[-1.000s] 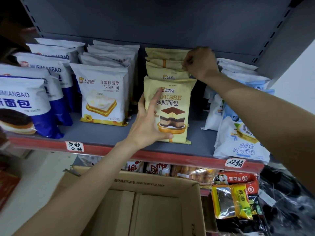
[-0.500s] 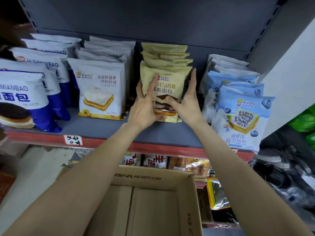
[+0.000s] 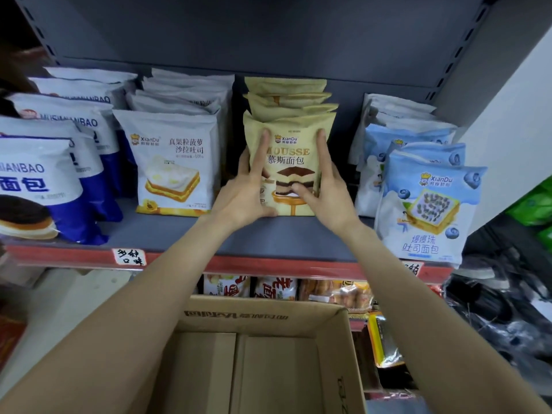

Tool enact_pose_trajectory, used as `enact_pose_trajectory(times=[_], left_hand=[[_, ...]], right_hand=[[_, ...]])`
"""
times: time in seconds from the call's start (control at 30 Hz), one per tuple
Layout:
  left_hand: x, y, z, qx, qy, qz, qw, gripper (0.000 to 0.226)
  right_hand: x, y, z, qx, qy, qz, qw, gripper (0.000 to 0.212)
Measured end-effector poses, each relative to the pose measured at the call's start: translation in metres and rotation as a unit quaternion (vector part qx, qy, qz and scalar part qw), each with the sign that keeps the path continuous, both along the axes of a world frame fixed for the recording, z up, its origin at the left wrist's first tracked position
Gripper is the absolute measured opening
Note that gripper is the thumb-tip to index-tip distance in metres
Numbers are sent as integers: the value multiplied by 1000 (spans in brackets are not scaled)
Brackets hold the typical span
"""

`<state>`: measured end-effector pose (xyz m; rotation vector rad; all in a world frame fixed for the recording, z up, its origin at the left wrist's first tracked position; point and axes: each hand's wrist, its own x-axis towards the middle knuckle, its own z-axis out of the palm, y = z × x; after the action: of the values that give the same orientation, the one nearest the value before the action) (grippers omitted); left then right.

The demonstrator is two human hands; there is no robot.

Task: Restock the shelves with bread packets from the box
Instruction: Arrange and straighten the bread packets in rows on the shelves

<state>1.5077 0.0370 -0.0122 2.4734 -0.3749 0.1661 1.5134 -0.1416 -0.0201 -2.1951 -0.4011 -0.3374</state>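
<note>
Both hands square up the front mousse bread packet on the shelf.

Within 1 second the right hand has left the tops of the far packets and joined the left hand on the mousse bread packet, now pushed farther back against its row on the shelf; placement looks nearly finished. Straight, slightly spread fingers press its front face and side edges, thumbs low. The box below shows no packets.

Both arms extended; left hand, right hand flat, fingers straight.
</note>
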Motion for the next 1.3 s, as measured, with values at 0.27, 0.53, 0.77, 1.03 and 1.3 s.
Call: enact_pose_trajectory(times=[0.27, 0.53, 0.77, 1.03, 1.3], left_hand=[[7, -2, 3, -76, 25, -56, 995, 134], [6, -6, -4, -108, -4, -18, 994, 129], [-6, -6, 14, -23, 29, 9, 999, 131], [-65, -21, 57, -9, -94, 134, 987, 68], [-80, -117, 54, -234, 74, -91, 965, 108]], right_hand=[[7, -6, 7, -3, 90, 29, 996, 129], [6, -2, 6, 8, 99, 13, 995, 128], [-11, 10, 11, -17, 55, -27, 998, 126], [-122, -51, 50, -8, 30, -42, 999, 60], [-154, -158, 38, 141, 25, -207, 968, 57]])
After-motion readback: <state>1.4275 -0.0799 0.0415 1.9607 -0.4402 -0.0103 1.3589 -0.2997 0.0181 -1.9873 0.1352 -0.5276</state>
